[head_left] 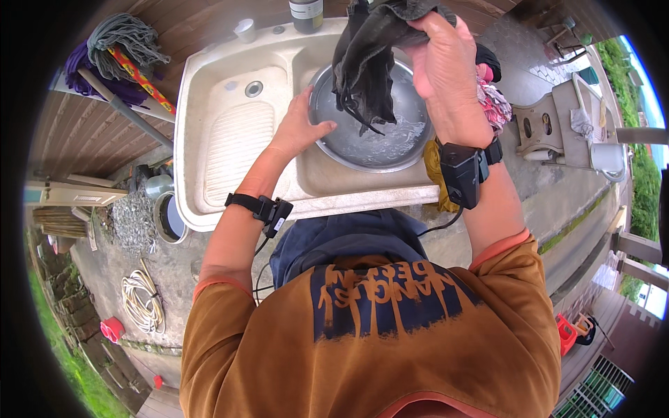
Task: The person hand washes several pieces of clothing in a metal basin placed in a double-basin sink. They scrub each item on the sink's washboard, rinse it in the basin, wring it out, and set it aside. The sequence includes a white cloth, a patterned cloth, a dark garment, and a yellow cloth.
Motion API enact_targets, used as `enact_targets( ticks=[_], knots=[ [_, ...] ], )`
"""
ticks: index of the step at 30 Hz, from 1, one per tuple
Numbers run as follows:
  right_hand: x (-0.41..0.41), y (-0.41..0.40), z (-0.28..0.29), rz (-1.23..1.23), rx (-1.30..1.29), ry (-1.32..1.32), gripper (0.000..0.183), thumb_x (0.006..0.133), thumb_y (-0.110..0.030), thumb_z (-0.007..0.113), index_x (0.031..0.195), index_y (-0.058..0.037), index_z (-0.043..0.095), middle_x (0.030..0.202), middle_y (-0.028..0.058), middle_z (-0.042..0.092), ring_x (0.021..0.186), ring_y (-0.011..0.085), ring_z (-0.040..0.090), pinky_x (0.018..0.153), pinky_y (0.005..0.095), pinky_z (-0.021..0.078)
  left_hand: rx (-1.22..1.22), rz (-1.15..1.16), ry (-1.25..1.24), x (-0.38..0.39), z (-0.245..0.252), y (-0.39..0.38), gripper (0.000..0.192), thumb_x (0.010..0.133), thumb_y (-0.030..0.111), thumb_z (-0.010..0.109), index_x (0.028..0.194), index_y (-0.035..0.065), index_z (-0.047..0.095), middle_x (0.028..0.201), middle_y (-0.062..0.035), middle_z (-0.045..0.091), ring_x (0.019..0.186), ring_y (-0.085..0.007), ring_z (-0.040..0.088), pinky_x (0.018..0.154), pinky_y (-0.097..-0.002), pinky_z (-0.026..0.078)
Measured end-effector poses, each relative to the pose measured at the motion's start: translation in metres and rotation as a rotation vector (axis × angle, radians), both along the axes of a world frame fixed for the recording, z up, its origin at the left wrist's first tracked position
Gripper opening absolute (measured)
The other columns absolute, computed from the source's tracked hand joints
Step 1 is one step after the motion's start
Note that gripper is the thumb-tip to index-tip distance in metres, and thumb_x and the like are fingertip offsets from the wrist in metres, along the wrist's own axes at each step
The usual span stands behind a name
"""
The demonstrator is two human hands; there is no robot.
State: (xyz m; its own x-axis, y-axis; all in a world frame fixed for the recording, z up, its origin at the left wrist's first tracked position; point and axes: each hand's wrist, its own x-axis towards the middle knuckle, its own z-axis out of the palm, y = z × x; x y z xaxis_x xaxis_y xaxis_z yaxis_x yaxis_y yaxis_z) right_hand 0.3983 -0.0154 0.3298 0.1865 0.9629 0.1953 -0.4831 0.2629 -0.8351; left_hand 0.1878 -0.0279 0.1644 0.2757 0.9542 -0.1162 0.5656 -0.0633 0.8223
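Observation:
Raised over the right part of a two-basin laundry sink [366, 194], my right hand [444, 57] grips a dark grey cloth garment [366, 68]. The garment hangs down in folds, and thin strings dangle from its lower end. Under it stands a round metal basin [360, 157] with water in it, the surface rippled and streaked with light. My left hand [306, 125] rests at the basin's left rim, thumb and fingers spread apart. Part of the basin is hidden behind the garment and my right hand.
The left sink bowl has a ribbed washboard [238, 151] and a drain [254, 89]. A white cup [244, 30] and a jar [306, 15] stand on the back ledge. Mops [123, 44] lean at left. Patterned cloth [493, 104] and yellow cloth [438, 175] lie at the right. A coiled hose [142, 302] lies on the floor.

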Motion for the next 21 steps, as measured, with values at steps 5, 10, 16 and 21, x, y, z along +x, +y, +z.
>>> enact_targets(
  ticks=[5,10,16,21],
  knots=[
    [-0.047,0.016,0.067,0.338,0.283,0.178,0.017,0.086,-0.003,0.057,0.101,-0.0047,0.065,0.097,0.0054,0.069,0.089,0.0192,0.066,0.081,0.0337,0.0531,-0.028,-0.032,-0.409,0.009,0.010,0.021,0.108,0.068,0.041,0.086,0.146,-0.0016,0.026,0.147,-0.0184,0.034,0.137,-0.0241,0.032,0.114,-0.0347,0.026],
    [-0.111,0.038,0.024,0.193,0.093,0.207,0.019,0.087,-0.003,0.056,0.104,-0.0058,0.065,0.101,0.0055,0.068,0.095,0.0190,0.064,0.086,0.0351,0.0518,-0.028,0.131,-0.729,-0.057,0.018,0.045,0.054,0.086,0.018,0.073,0.134,0.0033,0.052,0.134,-0.0081,0.055,0.124,-0.0212,0.051,0.106,-0.0335,0.040],
    [-0.192,0.050,-0.139,0.102,-0.290,-0.257,0.037,0.082,-0.005,0.065,0.116,-0.0015,0.053,0.104,0.0076,0.065,0.091,0.0180,0.064,0.080,0.0299,0.0518,0.387,-0.225,0.381,-0.207,-0.063,0.069,0.059,0.085,0.016,0.068,0.139,0.0076,0.046,0.138,-0.0130,0.051,0.123,-0.0224,0.052,0.102,-0.0351,0.044],
    [-0.236,0.025,-0.285,0.293,-0.472,-0.974,0.067,0.074,-0.017,0.067,0.135,-0.0007,0.046,0.134,0.0276,0.048,0.126,0.0388,0.046,0.108,0.0422,0.0354,-0.356,0.073,0.320,-0.281,-0.120,0.059,0.065,0.083,0.018,0.058,0.145,0.0095,0.040,0.139,-0.0166,0.048,0.128,-0.0306,0.047,0.109,-0.0415,0.034]
  ],
)
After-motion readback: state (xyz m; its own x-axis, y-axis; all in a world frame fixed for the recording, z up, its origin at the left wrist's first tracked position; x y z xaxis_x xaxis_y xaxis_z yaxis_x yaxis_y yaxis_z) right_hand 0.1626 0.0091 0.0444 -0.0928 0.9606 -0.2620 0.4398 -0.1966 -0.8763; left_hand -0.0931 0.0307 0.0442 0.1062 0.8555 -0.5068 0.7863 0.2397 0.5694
